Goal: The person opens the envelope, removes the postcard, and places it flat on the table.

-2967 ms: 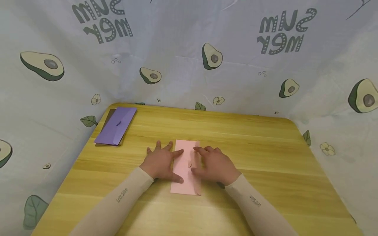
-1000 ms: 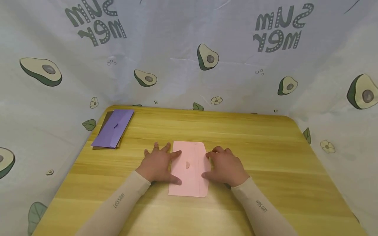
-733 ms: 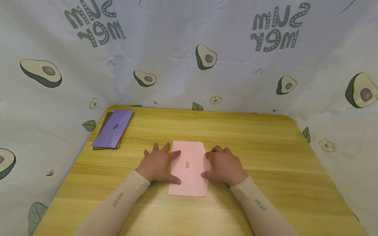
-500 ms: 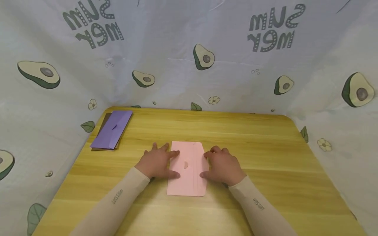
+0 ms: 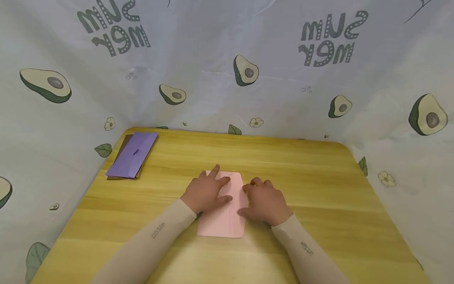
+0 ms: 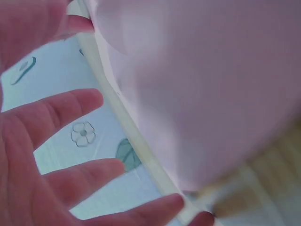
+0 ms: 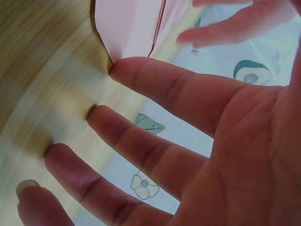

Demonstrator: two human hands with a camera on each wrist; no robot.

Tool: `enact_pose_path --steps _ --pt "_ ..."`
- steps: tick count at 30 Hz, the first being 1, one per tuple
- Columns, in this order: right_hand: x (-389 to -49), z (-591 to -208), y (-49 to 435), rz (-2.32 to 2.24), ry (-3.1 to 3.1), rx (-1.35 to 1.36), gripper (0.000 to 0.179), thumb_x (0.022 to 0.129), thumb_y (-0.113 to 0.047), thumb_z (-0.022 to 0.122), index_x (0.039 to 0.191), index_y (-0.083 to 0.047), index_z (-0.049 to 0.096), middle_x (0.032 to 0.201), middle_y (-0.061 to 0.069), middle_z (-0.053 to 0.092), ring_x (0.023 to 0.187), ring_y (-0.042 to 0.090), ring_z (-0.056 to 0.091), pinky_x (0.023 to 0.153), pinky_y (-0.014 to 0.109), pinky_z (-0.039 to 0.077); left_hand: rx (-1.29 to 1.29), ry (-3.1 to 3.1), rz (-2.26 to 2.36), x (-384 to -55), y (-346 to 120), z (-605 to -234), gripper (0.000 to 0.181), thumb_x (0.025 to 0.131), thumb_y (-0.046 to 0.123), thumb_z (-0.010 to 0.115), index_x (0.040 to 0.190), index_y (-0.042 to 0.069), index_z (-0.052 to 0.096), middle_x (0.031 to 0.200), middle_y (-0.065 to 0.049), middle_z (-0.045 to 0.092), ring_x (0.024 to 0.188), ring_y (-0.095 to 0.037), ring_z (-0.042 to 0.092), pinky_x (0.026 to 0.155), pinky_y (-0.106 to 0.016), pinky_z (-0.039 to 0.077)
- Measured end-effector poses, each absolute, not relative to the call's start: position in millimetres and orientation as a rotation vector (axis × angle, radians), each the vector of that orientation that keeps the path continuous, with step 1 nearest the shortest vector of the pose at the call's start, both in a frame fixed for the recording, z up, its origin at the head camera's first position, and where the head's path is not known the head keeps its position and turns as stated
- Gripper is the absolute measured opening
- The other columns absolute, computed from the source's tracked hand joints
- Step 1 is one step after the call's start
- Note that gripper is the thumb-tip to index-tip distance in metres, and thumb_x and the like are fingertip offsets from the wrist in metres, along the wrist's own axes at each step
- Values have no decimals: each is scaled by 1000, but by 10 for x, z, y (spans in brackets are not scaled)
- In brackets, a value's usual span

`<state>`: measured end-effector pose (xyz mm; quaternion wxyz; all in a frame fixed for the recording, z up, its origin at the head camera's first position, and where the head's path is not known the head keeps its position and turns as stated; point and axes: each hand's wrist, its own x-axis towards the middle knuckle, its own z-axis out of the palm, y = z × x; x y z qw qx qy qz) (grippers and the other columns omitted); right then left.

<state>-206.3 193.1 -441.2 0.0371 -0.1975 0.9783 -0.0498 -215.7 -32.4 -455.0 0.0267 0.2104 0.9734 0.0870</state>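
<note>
A pink envelope (image 5: 227, 217) lies on the wooden table in front of me, its flap folded out to the right with a crease line running along it. My left hand (image 5: 205, 193) rests on the envelope's left part, fingers spread, and covers the small notch there. At the flap's right edge, my right hand (image 5: 266, 203) touches the paper with thumb and index finger. In the right wrist view the index fingertip meets the corner of the pink envelope (image 7: 126, 28), while the other fingertips are on the wood. The pink paper (image 6: 211, 89) fills much of the left wrist view.
At the table's far left corner lies a purple envelope (image 5: 131, 157) with a dark mark at its middle, on top of a brown one (image 5: 126, 141). Behind the table (image 5: 319, 177) hangs a white curtain (image 5: 205, 47) printed with avocados.
The flap has swung out to the right since three seconds ago. My left hand has slid right, further onto the envelope; my right hand stays near the flap's edge.
</note>
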Motion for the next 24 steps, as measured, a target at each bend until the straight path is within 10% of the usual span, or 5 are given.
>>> enact_pose_path --steps 12,24 --pt "-2059 -4367 1935 -122 2998 -634 67 70 -63 87 119 -18 79 123 8 66 99 35 62 63 48 56 694 2952 176 -2078 -186 -4519 86 83 83 62 156 38 53 169 -29 22 129 -73 44 93 -70 50" --pt "-2090 -4426 1942 -85 2983 -634 67 72 -61 86 124 -20 78 126 8 64 103 35 60 62 48 55 687 2974 112 -2102 -169 -4558 72 89 65 60 156 39 54 155 -30 48 127 -72 47 97 -71 48"
